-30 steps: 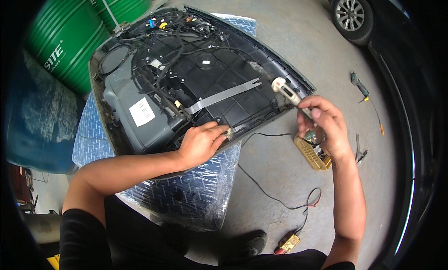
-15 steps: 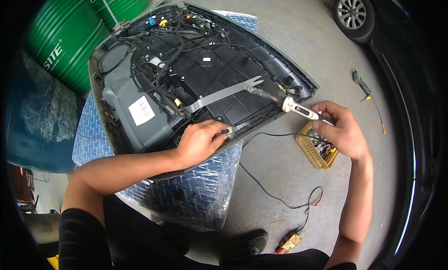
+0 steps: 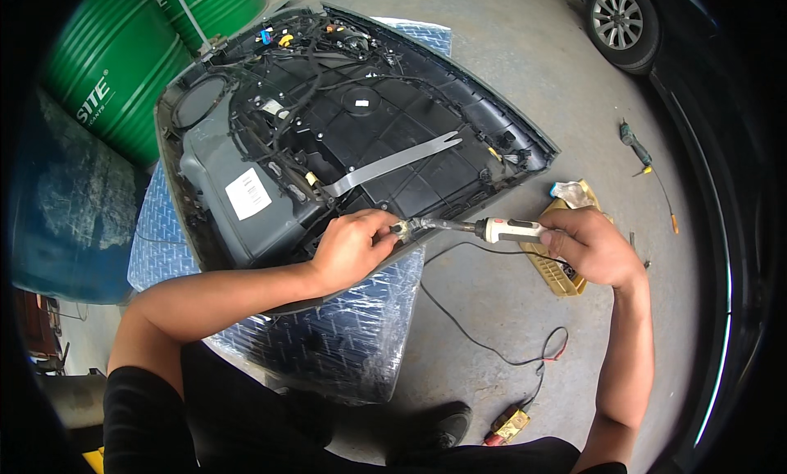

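A black car door panel point(image 3: 393, 121) lies inner side up before me, with wiring and a grey cover on it. At its near edge my left hand point(image 3: 351, 248) pinches a small dark piece point(image 3: 398, 229), mostly hidden by the fingers. In my right hand point(image 3: 597, 246) is a white-handled soldering iron point(image 3: 515, 231), its shaft pointing left. The iron's tip reaches pale, rough material point(image 3: 412, 225) beside my left fingertips and seems to touch it. A flat metal pry bar point(image 3: 398, 164) with a forked end rests across the panel.
Plastic-wrapped blue padding point(image 3: 352, 351) supports the panel. A yellow basket point(image 3: 557, 273) of small parts stands below my right hand. A black cable point(image 3: 459, 326) crosses the floor. Green drums point(image 3: 123, 64) stand left, a dark car point(image 3: 697, 146) right; a green power tool point(image 3: 635, 148) lies between.
My right hand has brought the soldering iron down and left, from above the panel to the piece by my left fingers. My left hand has stayed in place.
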Available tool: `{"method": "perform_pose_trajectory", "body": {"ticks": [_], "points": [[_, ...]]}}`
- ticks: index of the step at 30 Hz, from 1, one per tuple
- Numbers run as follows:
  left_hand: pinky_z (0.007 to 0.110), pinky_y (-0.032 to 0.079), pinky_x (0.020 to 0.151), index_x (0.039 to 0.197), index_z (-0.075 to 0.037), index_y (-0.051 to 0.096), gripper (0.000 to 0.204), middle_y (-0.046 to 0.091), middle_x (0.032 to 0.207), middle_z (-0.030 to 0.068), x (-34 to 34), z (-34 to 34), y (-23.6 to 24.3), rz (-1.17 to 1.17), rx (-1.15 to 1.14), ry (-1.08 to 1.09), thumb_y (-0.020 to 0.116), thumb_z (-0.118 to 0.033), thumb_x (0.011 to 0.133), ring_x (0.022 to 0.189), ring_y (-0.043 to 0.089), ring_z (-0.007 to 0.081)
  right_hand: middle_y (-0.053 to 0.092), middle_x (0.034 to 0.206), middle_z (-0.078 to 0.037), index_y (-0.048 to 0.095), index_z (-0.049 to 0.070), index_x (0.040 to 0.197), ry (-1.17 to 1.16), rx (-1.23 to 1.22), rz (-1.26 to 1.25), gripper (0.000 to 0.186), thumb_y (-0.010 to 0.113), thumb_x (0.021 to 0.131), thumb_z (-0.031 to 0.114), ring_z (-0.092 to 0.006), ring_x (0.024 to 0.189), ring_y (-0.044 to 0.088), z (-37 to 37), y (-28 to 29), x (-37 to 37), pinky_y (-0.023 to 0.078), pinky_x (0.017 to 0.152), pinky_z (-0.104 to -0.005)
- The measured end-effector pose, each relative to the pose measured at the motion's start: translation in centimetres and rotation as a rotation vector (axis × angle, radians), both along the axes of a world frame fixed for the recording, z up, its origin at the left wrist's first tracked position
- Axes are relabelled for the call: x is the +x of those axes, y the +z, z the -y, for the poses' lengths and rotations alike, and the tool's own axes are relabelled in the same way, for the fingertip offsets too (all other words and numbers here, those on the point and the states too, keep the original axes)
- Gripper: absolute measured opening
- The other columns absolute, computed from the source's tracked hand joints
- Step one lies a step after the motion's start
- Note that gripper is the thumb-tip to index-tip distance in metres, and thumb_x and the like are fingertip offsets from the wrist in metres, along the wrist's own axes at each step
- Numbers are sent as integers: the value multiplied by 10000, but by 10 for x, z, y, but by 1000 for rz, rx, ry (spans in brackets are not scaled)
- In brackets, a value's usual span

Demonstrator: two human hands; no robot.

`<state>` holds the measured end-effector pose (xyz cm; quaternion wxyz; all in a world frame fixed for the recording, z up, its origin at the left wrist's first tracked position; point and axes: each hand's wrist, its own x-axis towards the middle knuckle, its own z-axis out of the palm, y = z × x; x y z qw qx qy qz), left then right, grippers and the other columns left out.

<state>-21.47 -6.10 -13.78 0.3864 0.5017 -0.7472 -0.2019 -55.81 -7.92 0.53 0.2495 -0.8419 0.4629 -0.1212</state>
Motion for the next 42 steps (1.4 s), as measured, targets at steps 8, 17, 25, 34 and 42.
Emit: {"method": "perform_pose_trajectory", "body": {"ticks": [8,17,25,34,42], "points": [[400,568,653,1050,-37,716,195,727,875,129,-1,-1,3,-9,65,24,748,-105,871,726,719,313,629,690,-174,736,-7,1034,5,-20,11,223,645,968,185,-292,628,600,-1,-3,9,466,627,-414],[287,538,598,1088,3,726,219,724,878,79,-1,1,-3,-15,16,-2,761,-46,877,642,649,132,618,661,-179,743,-19,996,22,-1,-10,232,638,974,187,-290,590,587,-2,-5,15,462,598,-411],[286,535,596,1095,12,725,225,730,877,87,0,2,-5,-24,-5,-15,757,-35,877,636,644,131,592,625,-187,747,-9,961,60,-44,-34,228,640,975,191,-301,547,570,2,-11,11,459,572,-415],[350,557,641,1055,2,716,197,737,878,123,-1,2,-2,-35,36,-7,754,-64,873,710,699,244,600,650,-207,726,-13,927,100,-99,-90,245,641,982,210,-357,582,588,-1,-10,13,472,590,-440],[282,520,571,1086,20,718,212,728,854,81,0,4,-5,-39,-5,-32,754,-27,883,609,638,115,612,678,-214,718,-12,933,128,-91,-138,249,636,985,217,-384,616,604,-3,-9,11,480,606,-455]]}}
